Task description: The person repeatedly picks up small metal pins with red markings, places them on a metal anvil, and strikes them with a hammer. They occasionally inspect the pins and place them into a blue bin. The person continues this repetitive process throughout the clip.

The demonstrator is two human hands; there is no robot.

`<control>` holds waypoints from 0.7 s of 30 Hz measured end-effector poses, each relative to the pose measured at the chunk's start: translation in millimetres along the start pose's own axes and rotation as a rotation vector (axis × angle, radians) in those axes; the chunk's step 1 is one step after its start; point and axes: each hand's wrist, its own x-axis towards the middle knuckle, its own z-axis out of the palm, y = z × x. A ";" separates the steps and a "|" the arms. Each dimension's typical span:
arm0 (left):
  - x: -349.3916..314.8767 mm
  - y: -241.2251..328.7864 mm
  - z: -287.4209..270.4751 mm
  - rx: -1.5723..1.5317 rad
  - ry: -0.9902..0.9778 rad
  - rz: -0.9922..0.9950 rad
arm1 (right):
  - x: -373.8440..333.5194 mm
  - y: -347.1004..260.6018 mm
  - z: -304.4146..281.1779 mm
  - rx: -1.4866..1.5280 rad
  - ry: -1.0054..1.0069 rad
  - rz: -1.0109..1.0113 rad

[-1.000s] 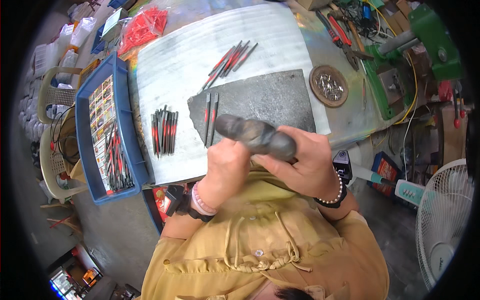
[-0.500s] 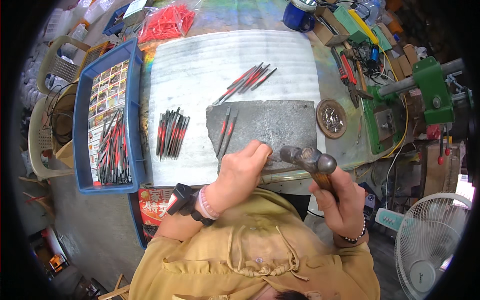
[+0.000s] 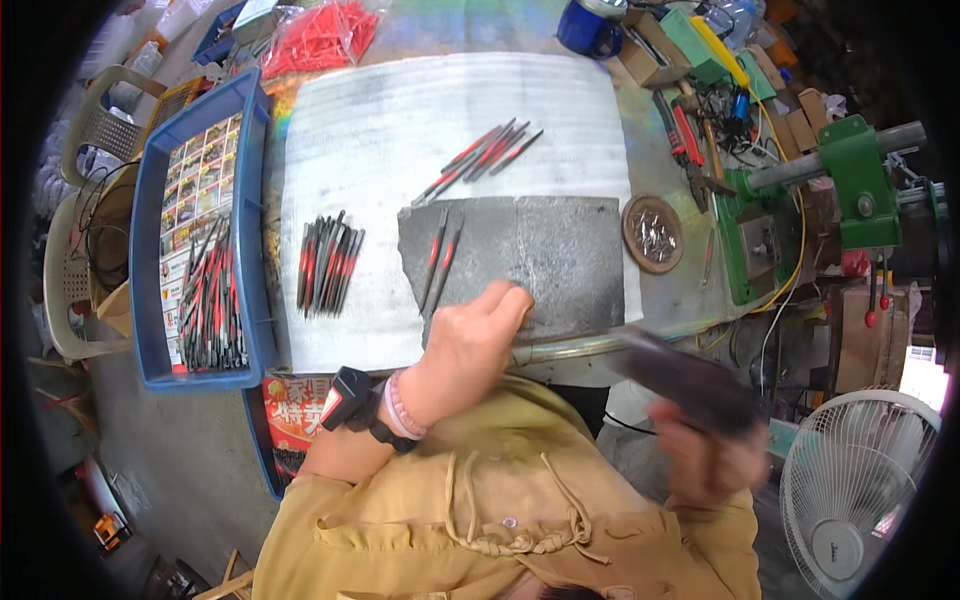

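My left hand (image 3: 470, 340) rests at the near edge of a dark grey slab (image 3: 560, 265), its fingers pinched together. What they hold is hidden behind them. My right hand (image 3: 712, 455) grips a hammer (image 3: 690, 385) off to the right, nearer my body than the slab; both are smeared by motion. Two slim dark rods with red bands (image 3: 442, 262) lie side by side on the slab's left part. Beyond it is a loose group of similar rods (image 3: 485, 155). A neat bundle of them (image 3: 328, 265) lies on the white sheet (image 3: 370, 120) to the left.
A blue tray (image 3: 262, 220) at the left holds many more rods. Right of the slab sits a round dish (image 3: 636, 250) of small metal bits. A green press (image 3: 865, 190), pliers (image 3: 690, 135), a blue mug (image 3: 588, 30) and a bag of red pieces (image 3: 322, 38) surround the work area.
The hammer has swung up and back to the right, away from the slab, with my right hand. My left hand keeps its place on the slab; the whole view has shifted slightly.
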 end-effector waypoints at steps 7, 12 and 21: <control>2.7 -1.4 -1.0 0.012 -0.028 0.006 | -18.2 20.0 24.9 -0.003 0.006 -0.050; -0.4 -1.3 -10.8 -0.683 -0.061 -0.394 | -22.0 28.8 49.5 0.496 0.147 0.238; -10.8 8.2 -40.4 -1.679 0.035 -0.661 | -3.9 33.7 110.1 1.001 0.094 0.440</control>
